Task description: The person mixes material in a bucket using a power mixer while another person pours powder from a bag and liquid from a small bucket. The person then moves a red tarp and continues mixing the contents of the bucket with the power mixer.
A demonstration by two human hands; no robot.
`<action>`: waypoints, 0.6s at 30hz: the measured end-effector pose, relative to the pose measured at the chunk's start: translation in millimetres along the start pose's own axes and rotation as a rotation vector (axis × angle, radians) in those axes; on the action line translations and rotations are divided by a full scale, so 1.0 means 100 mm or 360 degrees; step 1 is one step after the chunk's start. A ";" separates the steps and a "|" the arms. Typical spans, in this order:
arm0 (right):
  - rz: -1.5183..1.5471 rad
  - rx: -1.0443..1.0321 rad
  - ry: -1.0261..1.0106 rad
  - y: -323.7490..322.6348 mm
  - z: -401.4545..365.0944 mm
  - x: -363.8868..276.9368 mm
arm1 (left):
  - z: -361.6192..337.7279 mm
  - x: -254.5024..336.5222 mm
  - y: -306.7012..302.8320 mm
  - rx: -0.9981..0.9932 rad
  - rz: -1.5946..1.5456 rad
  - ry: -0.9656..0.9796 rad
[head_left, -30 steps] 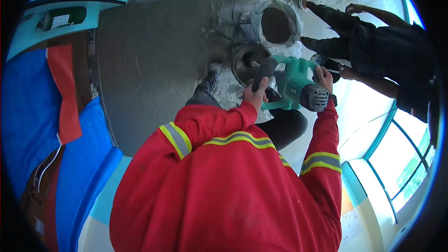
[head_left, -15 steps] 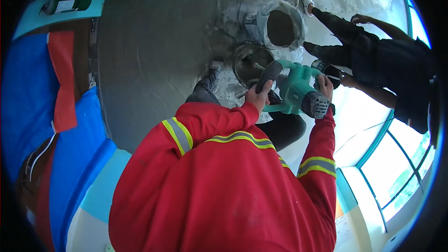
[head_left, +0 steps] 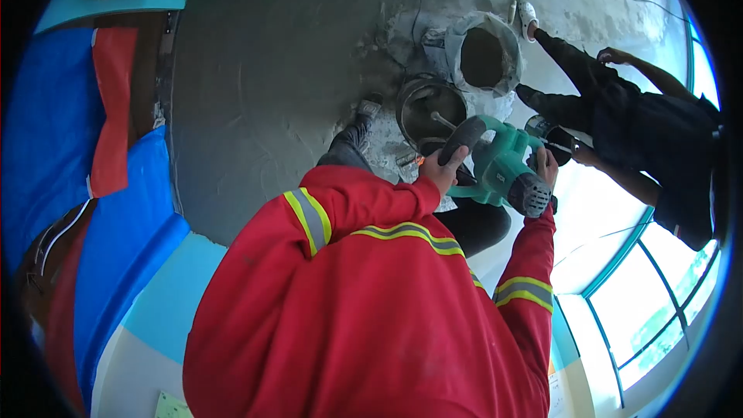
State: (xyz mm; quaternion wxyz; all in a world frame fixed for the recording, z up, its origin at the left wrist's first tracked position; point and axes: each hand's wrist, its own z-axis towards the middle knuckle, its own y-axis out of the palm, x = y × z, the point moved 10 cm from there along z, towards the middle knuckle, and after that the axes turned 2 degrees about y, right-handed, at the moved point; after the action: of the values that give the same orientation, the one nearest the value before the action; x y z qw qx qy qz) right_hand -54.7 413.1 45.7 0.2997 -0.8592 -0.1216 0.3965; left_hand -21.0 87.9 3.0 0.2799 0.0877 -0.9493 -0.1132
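Grey floor [head_left: 271,93] is occupied by a plastic-lined bucket [head_left: 511,50] of dark mix [head_left: 481,58], with a smaller bucket [head_left: 402,108] set just beside it. Above the smaller bucket's edge, a green power mixer [head_left: 499,161] is held, its handles clamped by the fingers [head_left: 459,155] of the left hand [head_left: 440,172] and the right hand [head_left: 547,169].

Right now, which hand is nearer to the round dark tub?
Left: the left hand is close to the tub; the right hand is farther off, across the green mixer.
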 end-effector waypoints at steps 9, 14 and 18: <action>0.0004 0.0050 0.0050 0.02 0.03 -0.03 | 0.06 0.02 -0.01 -0.0032 0.0004 -0.0020; 0.0031 0.0134 0.0121 -0.01 -0.09 0.08 | 0.06 -0.04 -0.02 -0.0064 -0.0076 -0.0035; 0.0120 0.0114 0.0073 0.04 -0.06 0.08 | 0.12 0.01 -0.05 -0.0038 -0.0006 -0.0022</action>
State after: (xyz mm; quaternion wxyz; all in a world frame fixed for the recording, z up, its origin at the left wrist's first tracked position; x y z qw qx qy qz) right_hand -45.0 411.1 40.9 0.3179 -0.8606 -0.0680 0.3919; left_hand -28.0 84.3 -7.4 0.2740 0.0855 -0.9496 -0.1257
